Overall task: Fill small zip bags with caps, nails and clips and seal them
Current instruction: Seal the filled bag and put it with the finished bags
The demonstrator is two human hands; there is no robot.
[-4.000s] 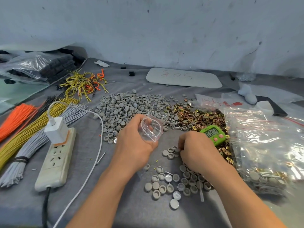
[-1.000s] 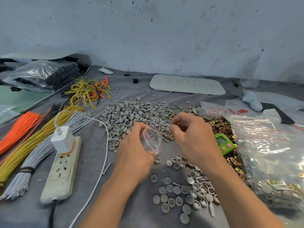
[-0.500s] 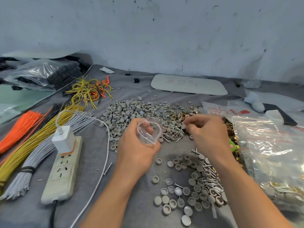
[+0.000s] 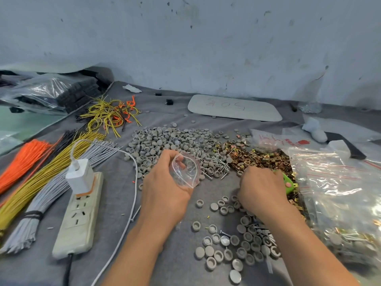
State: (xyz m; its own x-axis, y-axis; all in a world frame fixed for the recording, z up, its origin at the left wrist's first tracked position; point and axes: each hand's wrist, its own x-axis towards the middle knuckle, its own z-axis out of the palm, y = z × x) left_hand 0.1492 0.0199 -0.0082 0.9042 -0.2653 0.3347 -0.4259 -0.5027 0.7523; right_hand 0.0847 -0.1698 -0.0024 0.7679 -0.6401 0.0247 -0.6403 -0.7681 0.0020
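left hand [image 4: 165, 195]: zip bag [image 4: 185, 172], mouth open | right hand [image 4: 259, 188]: over caps [image 4: 214, 206]

Left hand [image 4: 165, 195] pinches a small clear plastic zip bag [image 4: 186, 171] open; right hand [image 4: 261, 188] curls fingers down among round grey caps [image 4: 223, 207].

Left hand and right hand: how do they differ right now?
The left hand grips an open clear bag; the right hand holds no bag. The left hand's fingers curl round the bag; the right hand lies knuckles-up by the clips, fingertips hidden. Both are bare.
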